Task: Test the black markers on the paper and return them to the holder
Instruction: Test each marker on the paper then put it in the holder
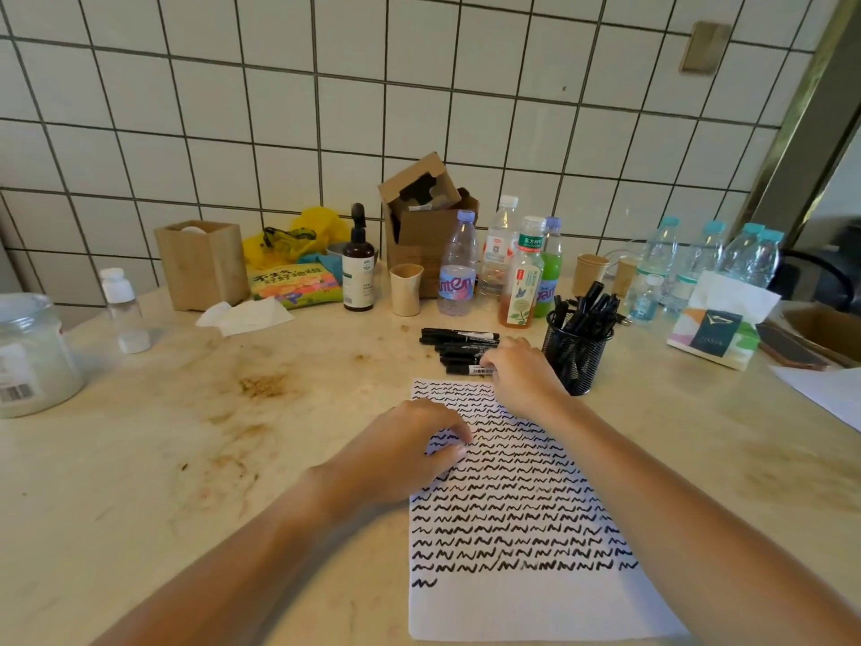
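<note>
Apparently right hand (517,370) pinches slim marker (468,370) beside mesh holder (577,354).

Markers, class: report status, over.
Right hand pinching nearest marker in the row. Left hand resting on paper. Holder clear beside right hand.

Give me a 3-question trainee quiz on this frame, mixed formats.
1. True or false: the mesh holder stands empty.
2. Which hand touches the loose markers lying on the table? A) left B) right C) neither
3. Fill in: the left hand rests on the ____.

Key
1. False: it holds many black markers.
2. B: the right hand has its fingers at the nearest marker, just beyond the paper. Whether its grip has closed cannot be told.
3. Paper, on its upper left part, over the squiggle rows.
</note>
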